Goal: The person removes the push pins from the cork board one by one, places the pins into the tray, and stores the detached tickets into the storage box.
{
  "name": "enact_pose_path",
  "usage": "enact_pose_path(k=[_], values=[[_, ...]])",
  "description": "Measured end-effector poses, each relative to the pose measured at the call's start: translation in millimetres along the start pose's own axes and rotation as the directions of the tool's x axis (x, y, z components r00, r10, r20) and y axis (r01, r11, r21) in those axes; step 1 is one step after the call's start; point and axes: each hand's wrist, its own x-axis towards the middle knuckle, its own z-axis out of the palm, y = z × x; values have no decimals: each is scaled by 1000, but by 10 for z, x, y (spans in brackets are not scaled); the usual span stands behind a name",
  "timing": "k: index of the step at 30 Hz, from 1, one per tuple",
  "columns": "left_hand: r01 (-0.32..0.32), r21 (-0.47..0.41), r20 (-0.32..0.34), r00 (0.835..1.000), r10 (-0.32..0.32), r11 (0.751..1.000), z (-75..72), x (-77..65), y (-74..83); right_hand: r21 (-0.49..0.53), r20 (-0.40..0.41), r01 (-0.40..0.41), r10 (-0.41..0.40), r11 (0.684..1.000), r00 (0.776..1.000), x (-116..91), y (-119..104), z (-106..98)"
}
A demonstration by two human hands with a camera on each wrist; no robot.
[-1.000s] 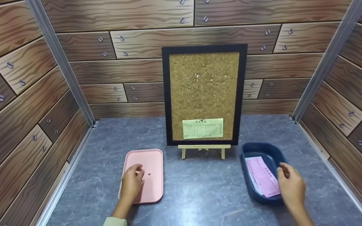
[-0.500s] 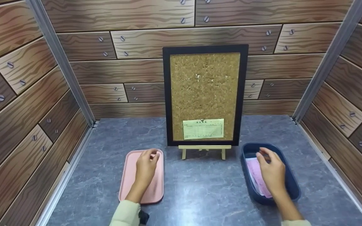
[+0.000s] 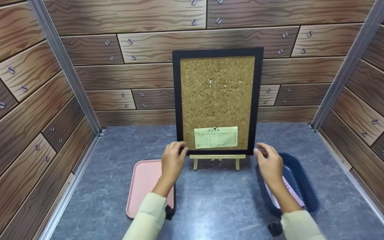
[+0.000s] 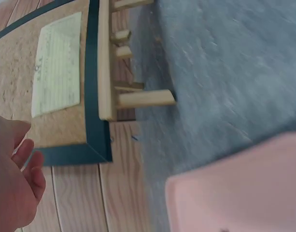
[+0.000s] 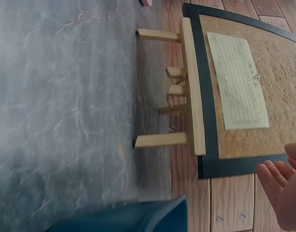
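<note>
A black-framed cork board (image 3: 217, 93) stands on a small wooden easel (image 3: 217, 156). One clear-headed pin (image 5: 257, 77) fastens a pale green printed form (image 3: 216, 137) low on the cork. My left hand (image 3: 173, 160) is at the board's lower left edge, fingers loosely bent and nothing visible in them. Opposite it, my right hand (image 3: 269, 162) is close to the lower right edge, its fingers likewise relaxed. In the right wrist view, those fingers (image 5: 273, 175) overlap the lower frame corner area. Both hands are raised above the tabletop.
A pink tray (image 3: 142, 186) lies left of the easel, partly under my left arm. To the right, a dark blue bin (image 3: 307, 186) holds pink paper slips (image 3: 292, 191). Wood-patterned walls (image 3: 138, 76) enclose the grey marbled table (image 3: 212, 200).
My left hand has moved forward and right from over the pink tray to the board's left edge. My right hand has moved forward and left from the blue bin to its right edge.
</note>
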Motion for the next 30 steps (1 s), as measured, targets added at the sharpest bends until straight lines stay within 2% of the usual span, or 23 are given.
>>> enact_pose_path(k=[6,11,22,26,30], values=[[-59,11,0,998,59,998,206,183,215,18,-6,55,-55,998,998,120,-41,193],[-99,57,-13,995,100,993,373,313,332,-9,-6,71,-71,997,997,210,-34,352],[-97,89,3,995,97,991,595,464,416,-9,21,15,-14,1000,1000,286,10,577],[-99,104,-1,995,100,990,675,503,443,-26,12,13,-12,1000,1000,319,-2,625],[-111,96,26,994,109,989,770,546,489,-54,-8,5,-5,999,1000,358,-28,702]])
